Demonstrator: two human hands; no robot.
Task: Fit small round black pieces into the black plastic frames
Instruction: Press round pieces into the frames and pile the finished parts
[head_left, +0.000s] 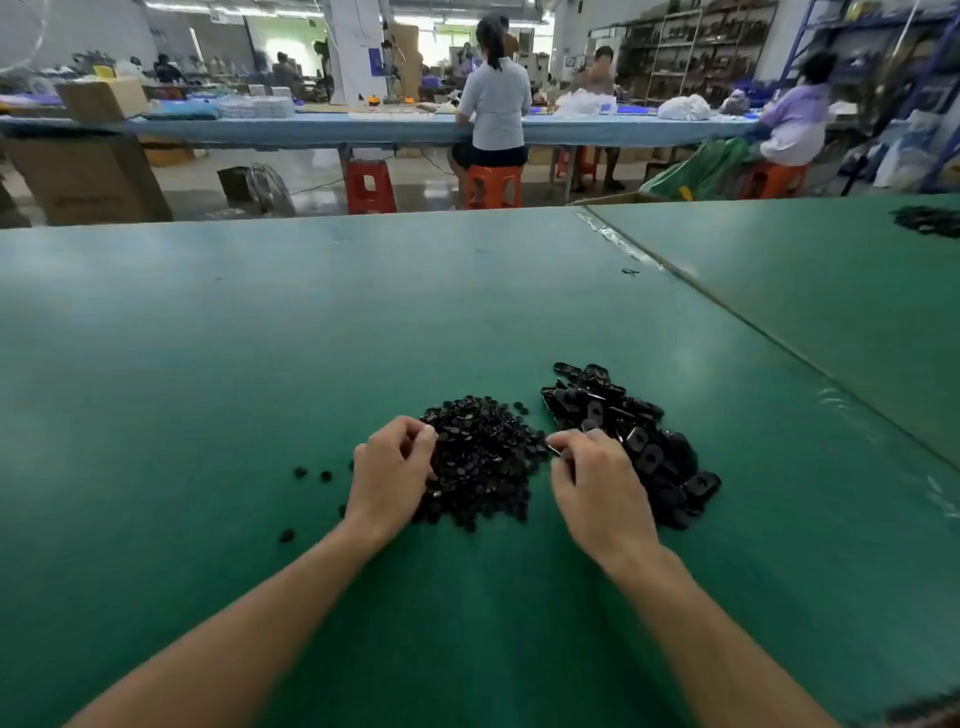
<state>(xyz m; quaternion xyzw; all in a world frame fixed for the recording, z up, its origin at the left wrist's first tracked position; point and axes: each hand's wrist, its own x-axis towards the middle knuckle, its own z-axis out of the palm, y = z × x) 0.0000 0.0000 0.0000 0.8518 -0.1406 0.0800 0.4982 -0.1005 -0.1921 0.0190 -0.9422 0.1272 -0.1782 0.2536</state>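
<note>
Early stage, by look of it: no finished frame set apart anywhere on bench (208, 364). Two heaps, both full. Round pieces (483, 457) heaped between hands; frames (634, 431) heaped just right of them. Too many in each to count. Four stray pieces (300, 472) loose at left. Left hand (392, 467) at edge of round pieces, fingers curled, thumb near tips, pinching something or nothing, cannot tell. Right hand (597, 488) at edge of frames, fingers curled too, hold hidden. One more dark heap (930, 221) far right, contents unclear.
</note>
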